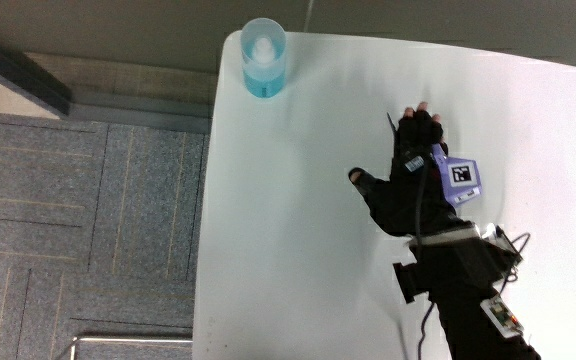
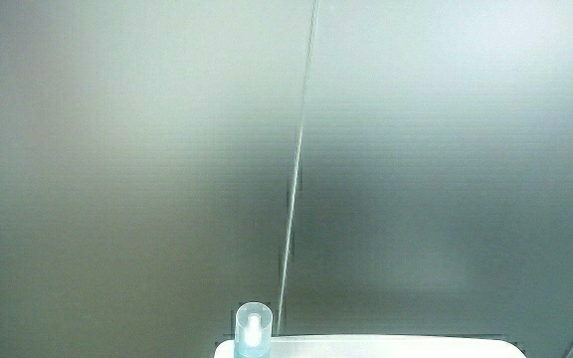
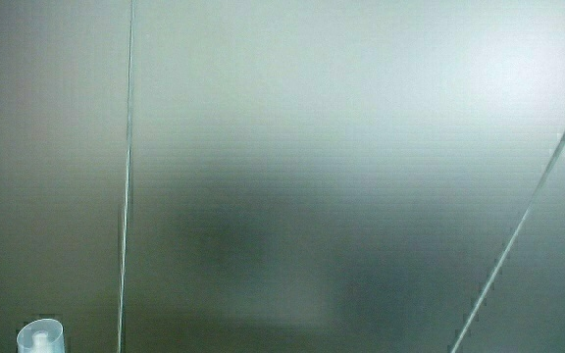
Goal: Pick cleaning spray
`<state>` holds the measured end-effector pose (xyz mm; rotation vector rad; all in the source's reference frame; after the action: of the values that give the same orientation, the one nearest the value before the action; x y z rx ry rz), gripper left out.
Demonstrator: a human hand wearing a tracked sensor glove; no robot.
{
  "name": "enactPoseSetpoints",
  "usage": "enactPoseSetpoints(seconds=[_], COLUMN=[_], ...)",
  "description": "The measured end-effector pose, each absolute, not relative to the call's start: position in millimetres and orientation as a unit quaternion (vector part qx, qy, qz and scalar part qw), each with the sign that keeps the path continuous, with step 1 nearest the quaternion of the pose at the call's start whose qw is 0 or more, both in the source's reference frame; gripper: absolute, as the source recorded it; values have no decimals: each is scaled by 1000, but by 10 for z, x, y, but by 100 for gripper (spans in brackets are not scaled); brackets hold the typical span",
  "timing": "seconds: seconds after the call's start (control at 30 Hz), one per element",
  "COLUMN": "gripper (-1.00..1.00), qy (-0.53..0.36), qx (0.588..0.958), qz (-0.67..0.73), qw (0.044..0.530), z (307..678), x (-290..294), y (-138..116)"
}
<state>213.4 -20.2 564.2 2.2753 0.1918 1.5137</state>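
The cleaning spray (image 1: 265, 58) is a pale blue bottle with a clear cap, standing upright at a corner of the white table (image 1: 298, 220), farther from the person than the hand. Its cap shows in both side views (image 2: 252, 333) (image 3: 40, 338). The gloved hand (image 1: 416, 165) lies over the bare middle of the table, well apart from the bottle. Its thumb is spread, its fingers are relaxed, and it holds nothing. The patterned cube (image 1: 461, 178) sits on its back. The forearm (image 1: 468, 290) carries a strapped device with wires.
Both side views show mostly a pale wall, with a strip of the table's edge (image 2: 386, 348) in a side view. Grey carpet floor (image 1: 78, 200) lies beside the table next to the bottle's corner.
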Motion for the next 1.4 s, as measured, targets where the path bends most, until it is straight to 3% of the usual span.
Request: enactPoseSetpoints(seconds=[0.17,0.3,0.53,0.73,1.13,1.33,1.4], gripper=[0,0,0,0,0,0,0], qy=[60,77,28,-2,-34,-63,-63], qx=[811,752,723,674,658,646,644], qz=[551,626,671,723,739,744,744], qw=[188,193,159,150,144,158,168], z=[5675,5595,5742,5772,5646,5752,5637], x=[2065,1935,1778,1678,1638,1602,1557], y=[-289,-355,-508,-590,-677,-731,-730])
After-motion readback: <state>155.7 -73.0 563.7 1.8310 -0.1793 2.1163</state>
